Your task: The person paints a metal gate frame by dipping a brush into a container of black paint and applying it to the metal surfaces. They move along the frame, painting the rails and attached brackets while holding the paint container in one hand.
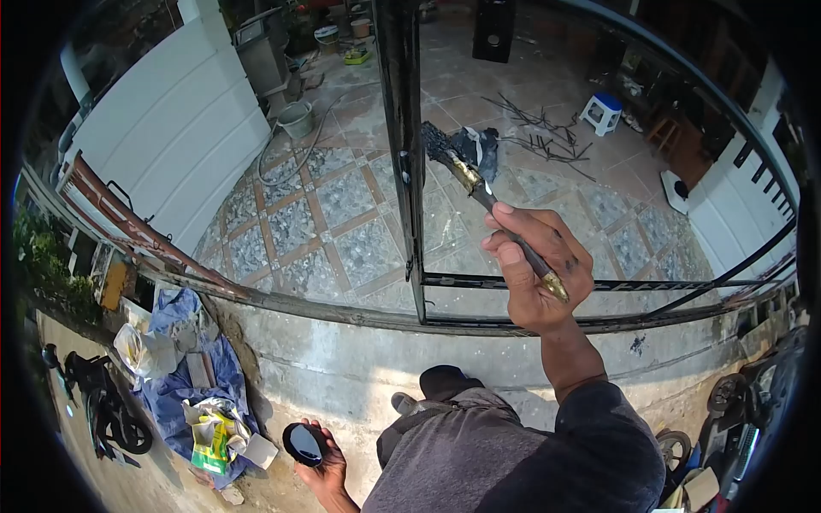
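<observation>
My right hand (552, 265) is closed round the handle of a paintbrush (479, 188). Dark paint coats the bristles, which point up and left, close to the upright of a black metal gate frame (409, 197). Dark smudges mark the fingers. Low at the left, my left hand (329, 466) grips a small round cup of black paint (304, 444), its shiny surface facing up.
A blue tarp (184, 376) with bags and a green-yellow box (212, 440) lies at lower left. Motorbikes (107, 402) stand at both sides. Beyond the gate are a tiled floor (321, 231), a bucket (297, 120), thin dark rods (547, 137) and a blue-white stool (602, 113).
</observation>
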`<state>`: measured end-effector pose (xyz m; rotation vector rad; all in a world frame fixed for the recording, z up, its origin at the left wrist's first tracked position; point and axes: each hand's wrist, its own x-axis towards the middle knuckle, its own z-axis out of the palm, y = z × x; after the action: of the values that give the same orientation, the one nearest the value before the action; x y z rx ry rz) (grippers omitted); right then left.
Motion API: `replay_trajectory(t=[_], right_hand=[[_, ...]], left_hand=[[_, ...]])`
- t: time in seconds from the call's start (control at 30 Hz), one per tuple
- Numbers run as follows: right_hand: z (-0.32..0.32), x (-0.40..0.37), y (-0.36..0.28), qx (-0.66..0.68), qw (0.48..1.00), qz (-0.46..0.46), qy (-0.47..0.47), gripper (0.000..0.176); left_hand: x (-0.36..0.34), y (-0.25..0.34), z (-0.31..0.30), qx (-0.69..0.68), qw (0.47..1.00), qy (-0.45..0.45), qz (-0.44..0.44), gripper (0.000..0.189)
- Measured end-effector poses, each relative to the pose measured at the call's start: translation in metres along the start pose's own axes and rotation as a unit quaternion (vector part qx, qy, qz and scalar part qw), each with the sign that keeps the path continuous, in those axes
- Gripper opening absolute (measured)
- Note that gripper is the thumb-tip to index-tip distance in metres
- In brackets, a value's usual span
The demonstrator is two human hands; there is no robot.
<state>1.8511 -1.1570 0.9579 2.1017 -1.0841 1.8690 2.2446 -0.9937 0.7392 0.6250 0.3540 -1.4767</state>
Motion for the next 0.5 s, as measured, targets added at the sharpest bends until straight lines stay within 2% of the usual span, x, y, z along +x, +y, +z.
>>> replay_trajectory(t=[0.1,0.23,0.33,0.5], right_hand=[[0.017,-0.028,-0.010,0.002,0.997,0.007,-0.082,0.029],[0.071,-0.083,-0.033,0.077,0.960,0.126,-0.237,0.036],[0.120,-0.104,-0.029,0.109,0.937,0.214,-0.254,0.039],[0.197,-0.101,0.014,0.131,0.918,0.281,-0.249,0.038]], left_hand=[[0.031,0.033,0.020,0.007,0.998,-0.061,-0.027,0.046],[0.075,0.061,0.047,0.014,0.993,-0.106,-0.047,0.045],[0.116,0.079,0.069,0.025,0.992,-0.110,-0.057,0.045],[0.201,0.106,0.115,0.054,0.987,-0.134,-0.066,0.048]])
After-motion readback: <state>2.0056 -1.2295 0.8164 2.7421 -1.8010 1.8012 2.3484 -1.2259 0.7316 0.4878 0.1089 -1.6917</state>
